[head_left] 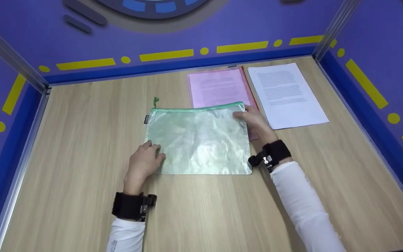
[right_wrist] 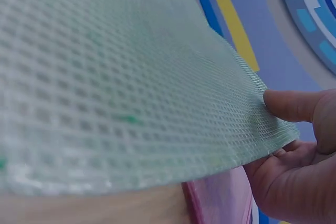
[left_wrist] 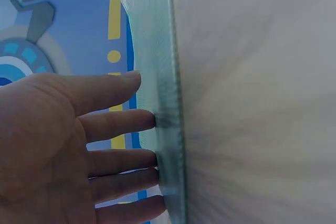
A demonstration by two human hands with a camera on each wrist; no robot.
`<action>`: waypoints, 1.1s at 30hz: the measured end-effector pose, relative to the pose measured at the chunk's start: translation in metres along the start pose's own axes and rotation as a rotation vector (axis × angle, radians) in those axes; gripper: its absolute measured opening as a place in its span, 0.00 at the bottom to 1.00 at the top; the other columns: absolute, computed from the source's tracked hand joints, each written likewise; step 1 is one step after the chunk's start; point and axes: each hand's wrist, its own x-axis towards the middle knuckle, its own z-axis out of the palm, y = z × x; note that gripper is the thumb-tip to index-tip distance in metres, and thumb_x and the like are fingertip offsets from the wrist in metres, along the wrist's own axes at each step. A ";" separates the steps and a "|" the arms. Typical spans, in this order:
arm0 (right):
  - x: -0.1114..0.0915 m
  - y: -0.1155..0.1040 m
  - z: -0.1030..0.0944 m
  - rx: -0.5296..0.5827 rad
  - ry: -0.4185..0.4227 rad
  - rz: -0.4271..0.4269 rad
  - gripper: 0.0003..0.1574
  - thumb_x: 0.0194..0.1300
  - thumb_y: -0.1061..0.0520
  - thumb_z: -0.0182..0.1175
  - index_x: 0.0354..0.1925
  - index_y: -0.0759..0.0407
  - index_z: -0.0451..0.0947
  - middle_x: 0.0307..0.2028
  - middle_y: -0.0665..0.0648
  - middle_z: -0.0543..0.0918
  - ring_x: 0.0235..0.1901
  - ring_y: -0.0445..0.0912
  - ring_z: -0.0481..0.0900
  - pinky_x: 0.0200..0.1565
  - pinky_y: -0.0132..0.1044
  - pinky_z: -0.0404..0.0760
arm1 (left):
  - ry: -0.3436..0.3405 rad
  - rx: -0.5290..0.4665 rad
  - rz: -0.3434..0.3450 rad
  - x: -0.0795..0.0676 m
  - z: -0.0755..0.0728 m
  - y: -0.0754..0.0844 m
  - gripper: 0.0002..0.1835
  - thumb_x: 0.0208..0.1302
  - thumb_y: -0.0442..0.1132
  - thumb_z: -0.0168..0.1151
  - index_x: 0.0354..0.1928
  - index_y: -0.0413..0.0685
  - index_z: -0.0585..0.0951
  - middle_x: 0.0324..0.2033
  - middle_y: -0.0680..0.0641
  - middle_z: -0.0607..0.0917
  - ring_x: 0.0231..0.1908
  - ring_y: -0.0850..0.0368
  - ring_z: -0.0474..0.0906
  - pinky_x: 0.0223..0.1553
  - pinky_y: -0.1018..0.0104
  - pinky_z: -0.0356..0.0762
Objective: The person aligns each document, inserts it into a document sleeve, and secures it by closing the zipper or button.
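Observation:
A translucent green mesh zip pouch [head_left: 201,143] lies in the middle of the table, its green zipper edge toward the back and a green pull at its left end. My right hand [head_left: 254,119] pinches the pouch near its upper right corner, thumb on top and the other fingers beneath. In the right wrist view that side of the mesh pouch [right_wrist: 131,103] is lifted off the wood. At the pouch's lower left edge is my left hand [head_left: 143,161]. The left wrist view shows its fingers [left_wrist: 121,158] extended, their tips right at the pouch's edge.
Behind the pouch lies a pink zip pouch [head_left: 219,85] with a printed sheet showing through, partly covered by the green one. Right of it rests a stack of printed white paper [head_left: 285,94]. Purple-blue panels [head_left: 173,42] wall in the table's back and sides.

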 end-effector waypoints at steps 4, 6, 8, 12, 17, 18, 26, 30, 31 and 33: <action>0.007 0.001 -0.004 0.001 0.026 0.027 0.25 0.68 0.59 0.58 0.61 0.65 0.70 0.37 0.54 0.81 0.32 0.43 0.82 0.37 0.36 0.86 | 0.032 -0.025 0.015 0.001 -0.002 0.001 0.22 0.70 0.46 0.57 0.57 0.37 0.81 0.61 0.30 0.77 0.62 0.33 0.73 0.59 0.40 0.75; 0.008 0.004 -0.005 0.029 0.038 0.025 0.18 0.67 0.61 0.58 0.53 0.65 0.73 0.34 0.52 0.80 0.31 0.42 0.82 0.36 0.35 0.85 | 0.050 -0.055 0.024 0.004 -0.003 -0.001 0.21 0.70 0.45 0.58 0.56 0.36 0.81 0.58 0.31 0.79 0.59 0.34 0.76 0.57 0.42 0.77; 0.007 0.005 -0.006 0.032 0.054 0.015 0.10 0.66 0.62 0.58 0.45 0.64 0.75 0.33 0.51 0.79 0.31 0.43 0.80 0.36 0.35 0.85 | 0.059 -0.100 0.019 0.008 -0.005 -0.002 0.22 0.71 0.45 0.57 0.60 0.37 0.79 0.57 0.32 0.79 0.59 0.34 0.76 0.57 0.43 0.77; 0.006 0.010 -0.005 -0.008 0.069 -0.021 0.04 0.67 0.62 0.57 0.40 0.61 0.75 0.32 0.50 0.73 0.34 0.44 0.74 0.35 0.32 0.79 | 0.060 -0.174 -0.013 0.019 -0.010 -0.010 0.29 0.73 0.46 0.55 0.70 0.40 0.68 0.63 0.31 0.74 0.63 0.33 0.73 0.62 0.42 0.73; 0.006 0.013 -0.007 -0.060 0.076 -0.082 0.14 0.69 0.61 0.57 0.50 0.67 0.77 0.33 0.49 0.73 0.38 0.44 0.70 0.40 0.31 0.73 | 0.085 -0.215 -0.053 0.031 -0.015 -0.024 0.34 0.74 0.47 0.53 0.75 0.39 0.60 0.68 0.29 0.68 0.66 0.32 0.68 0.65 0.40 0.69; 0.005 0.013 -0.007 -0.061 0.073 -0.104 0.16 0.69 0.61 0.57 0.52 0.68 0.77 0.34 0.48 0.74 0.39 0.44 0.70 0.43 0.32 0.73 | 0.089 -0.225 -0.060 0.033 -0.016 -0.027 0.34 0.74 0.47 0.53 0.75 0.39 0.58 0.68 0.29 0.67 0.67 0.31 0.66 0.67 0.40 0.68; 0.003 0.018 -0.009 -0.032 0.059 -0.228 0.16 0.69 0.64 0.56 0.53 0.70 0.79 0.32 0.45 0.77 0.37 0.42 0.70 0.43 0.32 0.71 | 0.037 -0.343 -0.109 0.048 -0.019 -0.040 0.39 0.75 0.51 0.49 0.77 0.38 0.49 0.75 0.31 0.56 0.76 0.34 0.51 0.75 0.42 0.54; 0.003 0.019 -0.010 0.005 0.035 -0.237 0.15 0.69 0.65 0.56 0.51 0.70 0.79 0.33 0.44 0.78 0.37 0.41 0.71 0.44 0.31 0.71 | 0.026 -0.435 -0.120 0.056 -0.019 -0.042 0.44 0.75 0.56 0.50 0.78 0.39 0.43 0.77 0.33 0.50 0.78 0.37 0.45 0.77 0.45 0.49; 0.002 0.019 -0.010 0.006 0.035 -0.236 0.15 0.68 0.65 0.56 0.51 0.70 0.79 0.34 0.44 0.79 0.38 0.41 0.72 0.44 0.30 0.72 | 0.029 -0.464 -0.119 0.057 -0.020 -0.042 0.46 0.74 0.57 0.50 0.78 0.39 0.42 0.77 0.33 0.50 0.78 0.38 0.45 0.77 0.46 0.49; 0.002 0.019 -0.011 0.012 0.031 -0.230 0.14 0.68 0.65 0.56 0.51 0.69 0.79 0.34 0.44 0.80 0.38 0.41 0.73 0.45 0.30 0.72 | 0.040 -0.529 -0.112 0.060 -0.021 -0.041 0.47 0.73 0.59 0.51 0.79 0.41 0.41 0.77 0.33 0.52 0.78 0.40 0.47 0.77 0.48 0.50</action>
